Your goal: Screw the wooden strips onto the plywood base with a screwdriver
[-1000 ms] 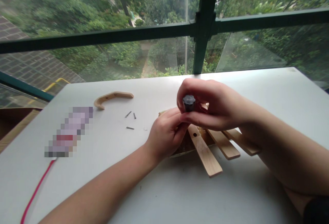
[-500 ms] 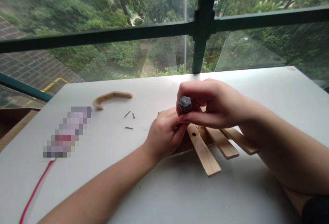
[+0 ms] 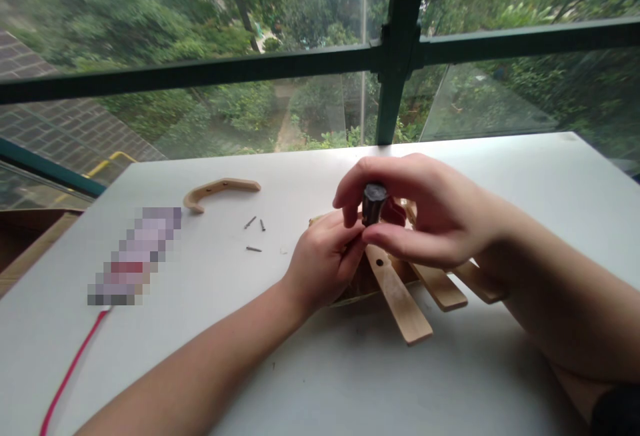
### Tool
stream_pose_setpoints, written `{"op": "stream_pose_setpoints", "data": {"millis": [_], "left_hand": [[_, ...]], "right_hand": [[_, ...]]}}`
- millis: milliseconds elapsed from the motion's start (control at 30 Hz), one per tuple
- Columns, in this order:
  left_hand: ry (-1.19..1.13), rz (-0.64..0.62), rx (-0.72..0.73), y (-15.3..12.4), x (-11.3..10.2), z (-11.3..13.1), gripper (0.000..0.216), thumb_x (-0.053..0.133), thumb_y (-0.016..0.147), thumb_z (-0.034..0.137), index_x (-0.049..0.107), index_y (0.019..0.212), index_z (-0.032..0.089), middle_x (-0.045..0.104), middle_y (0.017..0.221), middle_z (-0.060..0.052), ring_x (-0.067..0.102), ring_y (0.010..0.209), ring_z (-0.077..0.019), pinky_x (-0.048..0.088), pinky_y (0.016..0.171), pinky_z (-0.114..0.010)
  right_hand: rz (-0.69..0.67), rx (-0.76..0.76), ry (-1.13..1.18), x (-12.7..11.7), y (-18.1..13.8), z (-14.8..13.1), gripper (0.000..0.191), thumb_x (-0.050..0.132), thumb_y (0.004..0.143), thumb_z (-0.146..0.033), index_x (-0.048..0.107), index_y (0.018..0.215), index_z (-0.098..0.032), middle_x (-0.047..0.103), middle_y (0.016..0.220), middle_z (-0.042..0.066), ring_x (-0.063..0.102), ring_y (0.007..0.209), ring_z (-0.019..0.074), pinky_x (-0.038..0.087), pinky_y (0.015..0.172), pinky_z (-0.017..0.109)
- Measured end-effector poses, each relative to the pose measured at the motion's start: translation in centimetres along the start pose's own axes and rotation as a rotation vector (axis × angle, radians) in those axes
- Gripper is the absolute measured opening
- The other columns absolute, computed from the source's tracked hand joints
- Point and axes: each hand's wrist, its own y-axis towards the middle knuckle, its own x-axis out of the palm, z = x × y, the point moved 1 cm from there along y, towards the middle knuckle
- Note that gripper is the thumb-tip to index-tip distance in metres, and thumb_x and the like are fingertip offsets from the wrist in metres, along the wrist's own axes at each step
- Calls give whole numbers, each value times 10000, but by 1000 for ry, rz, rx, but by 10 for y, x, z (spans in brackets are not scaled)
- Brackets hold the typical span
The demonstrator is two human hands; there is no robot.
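A screwdriver [image 3: 374, 204] with a dark fluted handle stands nearly upright, its blade hidden behind my hands. Around the handle, my right hand [image 3: 425, 206] is loosely curled, thumb near its lower part and index finger bent past it. My left hand [image 3: 323, 256] is closed beside the screwdriver's lower end, over a brown wooden piece [image 3: 363, 283]; what its fingertips pinch is hidden. Out from the brown piece toward me stick a pale wooden slat [image 3: 403, 299] with a dark hole, a second slat [image 3: 445, 295] and a third slat [image 3: 483, 283] partly under my right wrist.
On the white table [image 3: 320, 383], a curved wooden hook [image 3: 220, 186] with two holes lies at the back left. Several screws [image 3: 254, 249] lie left of my hands. A blurred-out device [image 3: 135, 256] with a red cord [image 3: 75, 363] is farther left. Windows stand behind the table.
My right hand's fingers have loosened and spread around the screwdriver handle, and the hand has turned slightly. My left hand keeps its place. The view has shifted a little.
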Motion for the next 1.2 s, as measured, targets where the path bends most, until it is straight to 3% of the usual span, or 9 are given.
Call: {"op": "stream_pose_setpoints", "data": {"millis": [100, 300, 433, 633, 800, 867, 933, 1100, 1200], "left_hand": [[39, 14, 2, 0, 0, -1, 132, 549, 922, 222, 659, 863, 175, 704, 893, -60, 655, 862, -191, 520, 765, -306], [45, 14, 15, -2, 2, -1, 144, 546, 930, 220, 647, 836, 177, 708, 857, -54, 655, 831, -182, 526, 764, -304], [35, -1, 10, -1, 1, 1, 143, 535, 937, 211, 676, 956, 192, 717, 895, -50, 667, 862, -185, 538, 781, -311], [7, -4, 0, 1, 1, 1, 151, 534, 937, 231, 674, 929, 176, 725, 938, -64, 677, 914, -203, 545, 818, -331], [-20, -17, -30, 1, 1, 0, 169, 526, 946, 222, 680, 1004, 187, 719, 993, -61, 672, 928, -191, 540, 806, -319], [2, -15, -19, 1, 1, 1, 155, 542, 938, 222, 692, 958, 188, 712, 994, -61, 665, 927, -190, 532, 802, -315], [38, -11, 0, 1, 0, 1, 146, 550, 935, 225, 689, 922, 180, 709, 967, -59, 657, 918, -190, 524, 808, -314], [36, 2, 31, 1, 2, -1, 147, 543, 937, 213, 665, 864, 176, 709, 890, -44, 654, 874, -175, 524, 805, -300], [31, 2, 22, 1, 2, -1, 142, 539, 935, 210, 669, 886, 180, 712, 896, -46, 664, 883, -182, 533, 797, -305]], "right_hand": [[-56, 13, -9, -6, -1, -4, 328, 551, 802, -78, 594, 1127, -107, 677, 959, 60, 589, 784, 117, 462, 708, 244], [-21, 43, -108, -4, 2, -1, 83, 589, 884, -212, 609, 900, -133, 603, 754, -4, 490, 663, 83, 393, 603, 227], [62, 58, -83, 3, 3, 3, 179, 625, 886, -288, 515, 816, -165, 515, 727, -34, 419, 656, 71, 348, 580, 213], [115, 49, -69, 9, 4, 8, 230, 648, 869, -293, 481, 777, -164, 484, 715, -39, 395, 638, 64, 327, 566, 214], [61, 12, 22, 1, 2, 3, 156, 627, 837, -193, 585, 964, -113, 598, 830, 9, 512, 684, 82, 421, 609, 218], [-7, -12, 79, -5, 1, -2, 311, 576, 807, -79, 581, 1117, -91, 654, 1021, 71, 603, 872, 127, 487, 754, 244], [-56, -1, 63, -10, 0, -5, 358, 558, 801, -31, 589, 1150, -104, 672, 1061, 76, 621, 930, 135, 498, 809, 247], [-27, 23, -55, -9, 2, -3, 114, 604, 869, -156, 628, 976, -125, 655, 857, 22, 560, 732, 95, 465, 668, 227], [26, 42, -79, -2, 3, 0, 140, 640, 882, -265, 588, 890, -135, 568, 739, -22, 467, 654, 72, 399, 593, 209]]}}
